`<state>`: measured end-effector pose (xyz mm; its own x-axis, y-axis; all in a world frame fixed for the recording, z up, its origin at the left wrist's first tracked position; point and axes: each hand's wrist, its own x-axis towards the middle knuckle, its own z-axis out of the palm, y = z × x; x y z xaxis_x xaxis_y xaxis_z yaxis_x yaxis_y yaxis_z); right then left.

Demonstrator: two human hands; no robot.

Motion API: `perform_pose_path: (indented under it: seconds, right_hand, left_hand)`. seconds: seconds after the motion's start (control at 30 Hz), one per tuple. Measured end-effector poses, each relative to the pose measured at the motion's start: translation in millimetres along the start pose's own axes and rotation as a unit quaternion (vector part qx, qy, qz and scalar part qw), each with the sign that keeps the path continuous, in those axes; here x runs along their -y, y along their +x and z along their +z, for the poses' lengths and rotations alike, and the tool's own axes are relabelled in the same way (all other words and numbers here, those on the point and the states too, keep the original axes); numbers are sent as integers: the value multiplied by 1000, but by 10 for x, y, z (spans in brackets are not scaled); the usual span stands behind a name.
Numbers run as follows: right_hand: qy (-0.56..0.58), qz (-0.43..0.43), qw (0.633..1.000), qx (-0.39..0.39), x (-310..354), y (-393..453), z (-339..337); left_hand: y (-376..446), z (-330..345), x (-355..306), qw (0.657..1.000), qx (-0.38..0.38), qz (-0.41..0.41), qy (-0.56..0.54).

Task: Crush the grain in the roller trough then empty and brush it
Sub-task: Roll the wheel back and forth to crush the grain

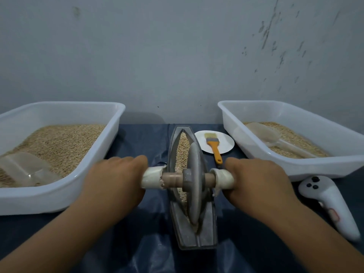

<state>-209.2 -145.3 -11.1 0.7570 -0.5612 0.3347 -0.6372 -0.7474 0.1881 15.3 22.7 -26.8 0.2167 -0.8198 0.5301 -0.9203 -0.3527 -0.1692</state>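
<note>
Grey boat-shaped trough [194,231] — grain [182,148] inside, seemingly whole, wheel [194,182] upright

Grey boat-shaped trough [194,231] of grain [182,148] (tan), disc roller [194,182] upright inside, orange-handled brush [213,147] beside.

Counter [145,229] draped in dark blue sheet. Metal roller trough [194,229] at centre. Left of trough: white tray [59,201] of grain. Right of trough: second white tray [319,168] of grain. Behind-right of trough: white plate [226,143] bearing orange-handled brush [214,147]. Near-right of trough: white controller [331,205].
</note>
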Motion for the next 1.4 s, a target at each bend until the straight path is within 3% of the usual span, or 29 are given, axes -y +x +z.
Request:
perform_pose_path:
  seconds: [0.27,0.47,0.63,0.87,1.07,1.2,1.4]
  right_hand:
    - [-13,25,1000,4,15,827,293]
    - [23,27,999,40,-130,1465,430]
    - [4,25,1000,-6,-112,1330,505]
    - [-39,5,999,-33,74,609,248]
    - [-16,-1,1000,2,32,29,-79]
    - [2,21,999,39,25,132,-21]
    - [-3,45,999,13,-5,825,393]
  left_hand:
    - [471,533,157,990,86,-107,-22]
    - [1008,731,288,988,78,-128,-26]
    - [891,761,256,993,38,-115,-3]
    - [301,432,89,994,51,-93,-16]
    - [-90,34,42,1000,-5,-10,9]
    - [1,126,59,1000,-6,-17,2]
    - [543,555,160,998,-5,-67,2]
